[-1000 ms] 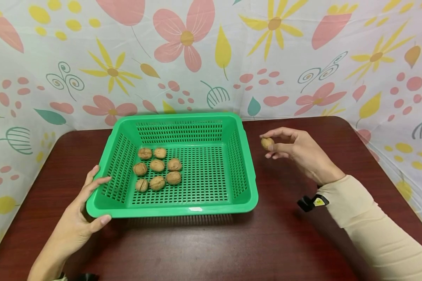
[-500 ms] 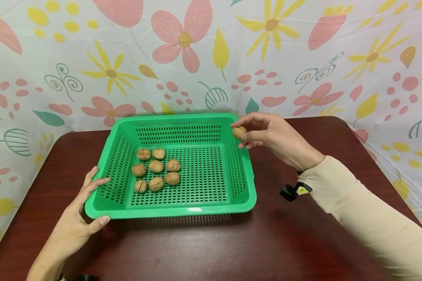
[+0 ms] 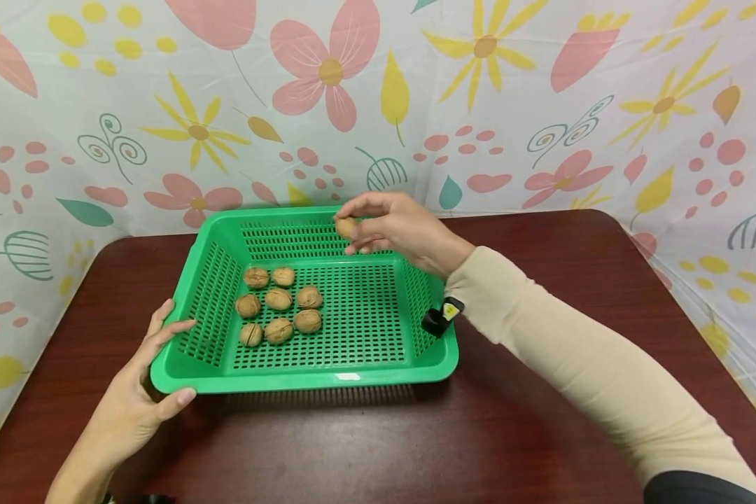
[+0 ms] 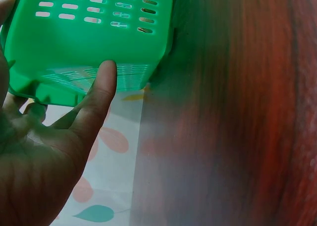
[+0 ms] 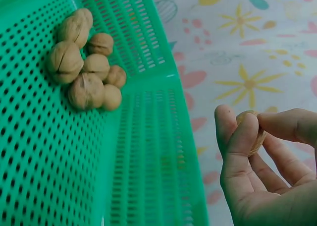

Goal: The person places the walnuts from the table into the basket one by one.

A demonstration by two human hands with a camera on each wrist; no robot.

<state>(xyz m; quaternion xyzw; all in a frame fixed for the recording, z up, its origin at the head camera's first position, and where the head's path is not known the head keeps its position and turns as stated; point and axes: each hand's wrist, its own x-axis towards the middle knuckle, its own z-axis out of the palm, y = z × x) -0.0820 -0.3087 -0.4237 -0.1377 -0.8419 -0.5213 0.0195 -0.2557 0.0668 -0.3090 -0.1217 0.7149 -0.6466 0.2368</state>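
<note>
A green plastic basket (image 3: 277, 383) with slotted walls stands on the table, and several walnuts (image 3: 278, 299) lie in its left half. My left hand (image 3: 126, 402) holds the basket's near left corner, fingers over the rim and thumb at the front; the left wrist view shows the thumb (image 4: 101, 87) against the outer wall. Over the basket's far side, my right hand (image 3: 409, 227) pinches one walnut (image 3: 345, 227) between thumb and fingertips. In the right wrist view that walnut (image 5: 257, 144) is partly hidden by the fingers.
The basket sits on a dark red-brown wooden table (image 3: 542, 392), close to its back edge. Behind and at both sides hangs a white cloth (image 3: 516, 133) printed with flowers and leaves. A black wrist device (image 3: 441, 318) hangs below the right sleeve.
My right hand has moved left with the pinched walnut, from right of the basket to over its far side. My left hand stays on the basket, and the walnuts inside lie as before.
</note>
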